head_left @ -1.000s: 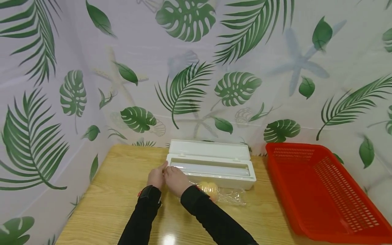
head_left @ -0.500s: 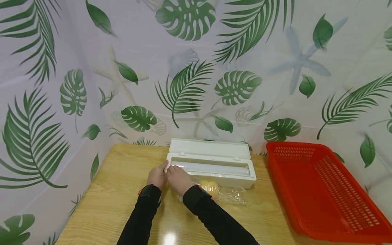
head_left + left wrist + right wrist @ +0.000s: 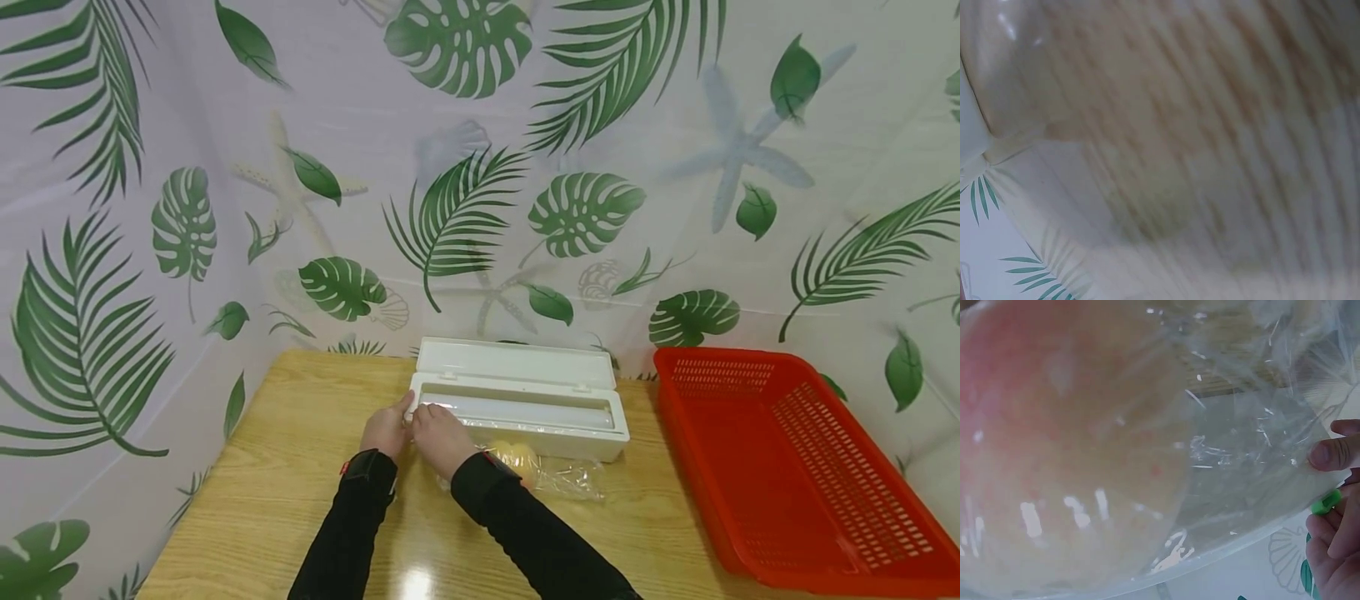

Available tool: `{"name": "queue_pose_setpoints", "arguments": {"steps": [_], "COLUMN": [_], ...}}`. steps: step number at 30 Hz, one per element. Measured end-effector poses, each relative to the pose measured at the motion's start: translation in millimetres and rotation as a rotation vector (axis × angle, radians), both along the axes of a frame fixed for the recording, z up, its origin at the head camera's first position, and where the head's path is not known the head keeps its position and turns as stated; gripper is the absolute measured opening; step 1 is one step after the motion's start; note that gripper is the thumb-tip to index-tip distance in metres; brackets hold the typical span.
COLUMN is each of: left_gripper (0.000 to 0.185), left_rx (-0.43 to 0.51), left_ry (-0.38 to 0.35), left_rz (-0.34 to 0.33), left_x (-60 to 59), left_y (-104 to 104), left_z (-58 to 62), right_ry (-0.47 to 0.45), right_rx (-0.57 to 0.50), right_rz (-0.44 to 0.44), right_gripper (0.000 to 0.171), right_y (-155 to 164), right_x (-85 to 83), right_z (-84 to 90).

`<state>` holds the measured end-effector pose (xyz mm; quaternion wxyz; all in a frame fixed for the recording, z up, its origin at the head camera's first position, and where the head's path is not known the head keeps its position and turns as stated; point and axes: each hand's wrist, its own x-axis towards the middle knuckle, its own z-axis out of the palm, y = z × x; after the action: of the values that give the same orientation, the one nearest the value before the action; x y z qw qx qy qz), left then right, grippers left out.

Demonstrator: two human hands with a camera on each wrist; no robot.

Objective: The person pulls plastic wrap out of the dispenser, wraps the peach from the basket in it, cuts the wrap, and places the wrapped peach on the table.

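Left hand [image 3: 386, 433], right hand [image 3: 441, 439], white box [image 3: 540, 438]

The right fingers bend; I can't tell how the left ones lie or what either hand holds. The box stands near the desk's [image 3: 300, 467] back edge, wrapped fruit [image 3: 515, 454] in front.

Your right hand [image 3: 442, 440] has edged slightly rightward from your left hand [image 3: 386, 432] along the white box [image 3: 585, 447]; the clear wrapping [image 3: 573, 479] now peeks out left of your right wrist; your head view has shifted a touch.
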<state>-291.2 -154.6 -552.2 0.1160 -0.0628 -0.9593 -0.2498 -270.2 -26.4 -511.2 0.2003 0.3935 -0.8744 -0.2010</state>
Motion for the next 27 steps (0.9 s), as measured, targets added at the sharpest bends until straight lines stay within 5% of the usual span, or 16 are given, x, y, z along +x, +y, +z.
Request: {"name": "queue_pose_setpoints", "arguments": {"steps": [27], "left_gripper": [0.061], "left_rx": [0.032], "left_ry": [-0.015], "left_rz": [-0.006], "left_x": [4.0], "left_y": [0.7], "left_z": [2.9], "right_ry": [-0.053], "right_rx": [0.022], "right_rz": [0.015], "right_gripper": [0.026], "right_y": [9.2], "right_x": [-1.4], "right_z": [2.5]}}
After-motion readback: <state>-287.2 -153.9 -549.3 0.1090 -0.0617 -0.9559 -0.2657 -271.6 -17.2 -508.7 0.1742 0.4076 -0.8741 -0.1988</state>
